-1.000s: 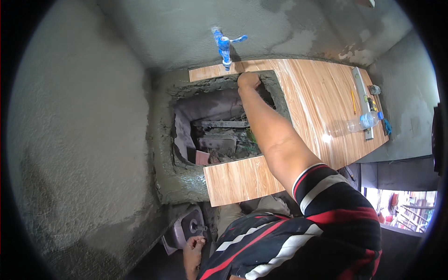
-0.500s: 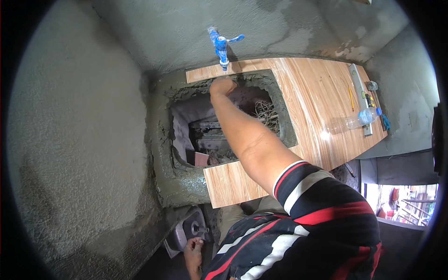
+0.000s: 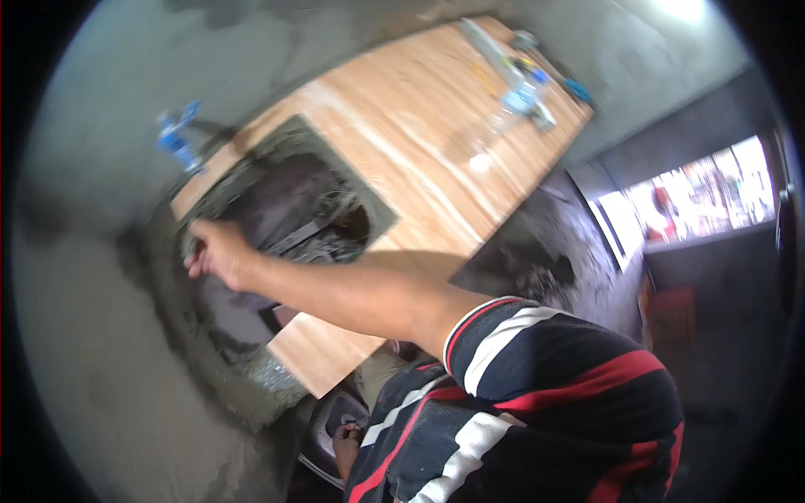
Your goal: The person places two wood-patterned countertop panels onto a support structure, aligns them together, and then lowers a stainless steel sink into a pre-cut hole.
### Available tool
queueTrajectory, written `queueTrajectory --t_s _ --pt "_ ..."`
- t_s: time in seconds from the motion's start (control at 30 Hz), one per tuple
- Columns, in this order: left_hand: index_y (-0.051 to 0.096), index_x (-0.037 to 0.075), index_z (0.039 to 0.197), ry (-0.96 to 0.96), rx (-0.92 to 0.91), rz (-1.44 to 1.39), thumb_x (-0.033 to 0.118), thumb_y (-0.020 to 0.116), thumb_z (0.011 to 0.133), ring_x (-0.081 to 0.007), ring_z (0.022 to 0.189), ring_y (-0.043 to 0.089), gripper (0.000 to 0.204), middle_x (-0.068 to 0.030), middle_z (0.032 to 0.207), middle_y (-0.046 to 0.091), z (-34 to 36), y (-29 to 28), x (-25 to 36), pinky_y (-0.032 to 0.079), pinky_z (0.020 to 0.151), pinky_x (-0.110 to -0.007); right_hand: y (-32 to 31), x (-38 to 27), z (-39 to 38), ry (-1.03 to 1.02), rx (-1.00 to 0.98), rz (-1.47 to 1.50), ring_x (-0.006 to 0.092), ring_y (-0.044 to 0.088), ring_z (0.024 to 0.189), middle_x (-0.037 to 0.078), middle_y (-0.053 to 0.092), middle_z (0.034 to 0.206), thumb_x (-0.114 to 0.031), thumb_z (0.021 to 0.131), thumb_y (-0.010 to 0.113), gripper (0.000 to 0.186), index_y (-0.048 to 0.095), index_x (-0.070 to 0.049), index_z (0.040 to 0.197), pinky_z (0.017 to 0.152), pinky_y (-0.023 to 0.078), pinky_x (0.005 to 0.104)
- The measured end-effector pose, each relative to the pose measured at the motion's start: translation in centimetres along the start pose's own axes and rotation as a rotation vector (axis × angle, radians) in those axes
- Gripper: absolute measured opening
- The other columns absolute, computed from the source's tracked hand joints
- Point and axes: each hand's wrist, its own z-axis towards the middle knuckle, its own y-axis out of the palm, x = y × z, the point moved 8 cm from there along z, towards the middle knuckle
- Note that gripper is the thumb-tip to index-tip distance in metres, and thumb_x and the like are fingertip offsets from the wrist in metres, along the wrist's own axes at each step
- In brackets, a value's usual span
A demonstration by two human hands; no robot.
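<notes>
My right hand (image 3: 220,254) is over the left part of a rough opening in a counter, close to its wet mortar border (image 3: 172,251). Its fingers are half bent, with a gap between thumb and fingers, and I see nothing in them. Wood-look tiles (image 3: 402,109) cover the counter to the right, and a narrow tile strip (image 3: 205,183) runs along the back. Low down, my left hand (image 3: 346,438) is closed beside a grey basin (image 3: 317,436); whatever it may hold is hidden. A shorter tile piece (image 3: 323,356) lies along the opening's front, partly under my right forearm.
A blue tap (image 3: 178,142) sticks out of the plastered wall behind the opening. On the counter's far right lie a clear plastic bottle (image 3: 516,101) and a spirit level (image 3: 486,46). Tangled wire (image 3: 340,201) shows inside the opening. A bright window (image 3: 696,197) is at right.
My right hand has moved from the opening's back edge to its left side, its fingers parting. The whole view has turned and blurred. My left hand stays low by the basin.
</notes>
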Motion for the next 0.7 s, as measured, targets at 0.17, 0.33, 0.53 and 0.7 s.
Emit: queueTrajectory --t_s 0.17,0.33,0.53,0.7 --pt "0.070 0.000 0.095 -0.028 -0.257 0.325 0.019 0.063 0.097 -0.0165 0.082 0.061 0.020 -0.0076 0.090 0.069 7.1 4.2 -2.3 0.050 0.077 -0.033 -1.3 -13.4 -18.2 -0.119 -0.137 -0.473 0.0209 0.070 0.066 0.011 0.066 0.074 -0.031 0.103 0.052 0.041 0.059 0.001 0.080 0.057 0.058 0.0353" --pt "0.069 0.001 0.090 -0.016 -0.353 0.595 0.021 0.058 0.097 -0.0205 0.077 0.061 0.024 -0.0102 0.085 0.068 13.4 7.3 -3.6 0.050 0.074 -0.036 -17.9 -19.4 -36.6 -0.242 0.369 -0.677 0.0146 0.068 0.061 0.008 0.067 0.077 -0.023 0.101 0.056 0.031 0.066 0.005 0.092 0.056 0.056 0.0290" --pt "0.068 0.002 0.085 0.130 -0.339 0.850 0.024 0.052 0.098 -0.0254 0.072 0.061 0.030 -0.0132 0.079 0.066 17.6 10.0 -5.1 0.050 0.070 -0.041 -35.9 -22.1 -65.9 -0.528 1.167 -0.495 0.0202 0.069 0.068 0.013 0.069 0.087 -0.015 0.099 0.053 0.021 0.064 0.003 0.099 0.060 0.059 0.0310" --pt "0.065 0.001 0.077 0.545 -0.397 1.116 0.026 0.048 0.095 -0.0293 0.068 0.061 0.035 -0.0183 0.074 0.063 16.8 12.9 -3.7 0.049 0.067 -0.046 -41.0 -25.2 -86.2 -0.907 1.594 -0.695 0.0188 0.069 0.069 0.011 0.063 0.100 -0.011 0.101 0.056 0.020 0.055 -0.001 0.118 0.059 0.060 0.0311"
